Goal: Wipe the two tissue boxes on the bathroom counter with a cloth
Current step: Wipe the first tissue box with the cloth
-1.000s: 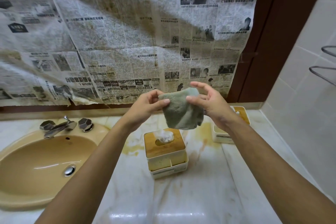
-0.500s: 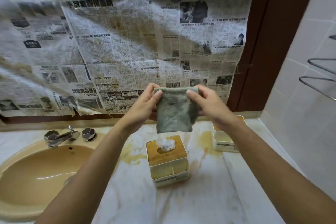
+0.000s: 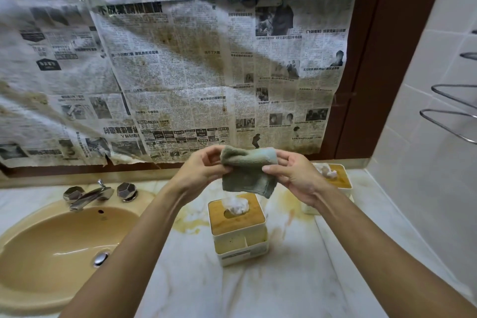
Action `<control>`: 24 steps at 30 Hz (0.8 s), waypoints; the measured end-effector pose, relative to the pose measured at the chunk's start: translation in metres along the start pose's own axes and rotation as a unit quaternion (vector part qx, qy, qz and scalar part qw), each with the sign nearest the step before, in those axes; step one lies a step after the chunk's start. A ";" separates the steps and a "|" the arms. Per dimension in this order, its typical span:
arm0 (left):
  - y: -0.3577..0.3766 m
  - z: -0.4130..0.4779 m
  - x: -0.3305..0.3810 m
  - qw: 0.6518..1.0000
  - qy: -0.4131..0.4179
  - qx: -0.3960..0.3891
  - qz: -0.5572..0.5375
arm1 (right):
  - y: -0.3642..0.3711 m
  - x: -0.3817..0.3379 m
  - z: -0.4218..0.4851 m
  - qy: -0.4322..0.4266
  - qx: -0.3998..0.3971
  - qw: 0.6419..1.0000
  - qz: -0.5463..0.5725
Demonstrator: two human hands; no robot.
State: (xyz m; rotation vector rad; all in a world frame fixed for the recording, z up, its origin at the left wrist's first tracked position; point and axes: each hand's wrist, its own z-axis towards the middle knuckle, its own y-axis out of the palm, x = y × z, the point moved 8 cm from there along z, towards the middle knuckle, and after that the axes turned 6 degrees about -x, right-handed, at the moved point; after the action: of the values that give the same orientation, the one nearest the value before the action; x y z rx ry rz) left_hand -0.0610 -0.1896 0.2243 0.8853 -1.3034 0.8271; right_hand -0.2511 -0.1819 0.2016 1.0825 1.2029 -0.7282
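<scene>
You stand in a bathroom: a beige oval ceramic basin [image 3: 51, 245] sits sunk in a pale veined marble counter [image 3: 296, 281], with a chrome tap with faceted knobs [image 3: 90, 195] at its back rim. Stained newspaper sheets [image 3: 193, 72] hang behind it, and white wall tiles [image 3: 423, 175] and a chrome wire rack [image 3: 449, 100] are to its right.

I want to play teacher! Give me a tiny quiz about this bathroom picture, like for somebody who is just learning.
1. True or false: a white tissue sticks out of the top of the nearer tissue box.
2. Pick one. The green cloth is held up by: A) only the left hand; B) only the right hand; C) both hands.
3. Fill the gap: the beige sink lies to the ____ of the nearer tissue box.

Key: 1 true. 2 C: each hand pinches one side of the cloth, above the box. 3 left.
</scene>
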 end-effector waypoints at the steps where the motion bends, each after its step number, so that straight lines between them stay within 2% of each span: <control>1: 0.002 -0.001 0.010 1.000 0.030 -0.003 -0.003 | 0.001 -0.008 -0.001 -0.026 -0.002 1.000 -0.007; 4: 0.006 -0.004 0.031 0.995 0.090 -0.026 -0.011 | 0.006 -0.030 -0.002 -0.101 -0.018 0.993 -0.055; 7: 0.004 -0.004 0.028 0.995 0.093 -0.036 0.010 | 0.009 -0.037 -0.003 -0.126 -0.029 0.989 -0.074; 10: 0.001 -0.002 0.013 0.997 0.054 -0.007 0.054 | 0.006 -0.032 -0.003 -0.112 -0.008 0.987 -0.111; 13: 0.005 -0.001 0.005 0.998 0.021 -0.024 0.057 | 0.003 -0.023 -0.004 -0.089 -0.002 0.987 -0.132; 19: 0.003 -0.004 0.012 0.997 0.042 -0.059 0.041 | 0.006 -0.022 -0.006 -0.069 -0.037 0.991 -0.109; 24: -0.005 -0.002 0.000 0.999 0.009 -0.041 -0.025 | -0.002 -0.013 -0.004 -0.016 -0.069 0.994 -0.082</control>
State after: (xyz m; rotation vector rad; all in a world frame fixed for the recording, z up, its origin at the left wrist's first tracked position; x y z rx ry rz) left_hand -0.0559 -0.1903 0.2237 0.8402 -1.2860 0.7358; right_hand -0.2579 -0.1798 0.2134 0.8627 1.3056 -0.7726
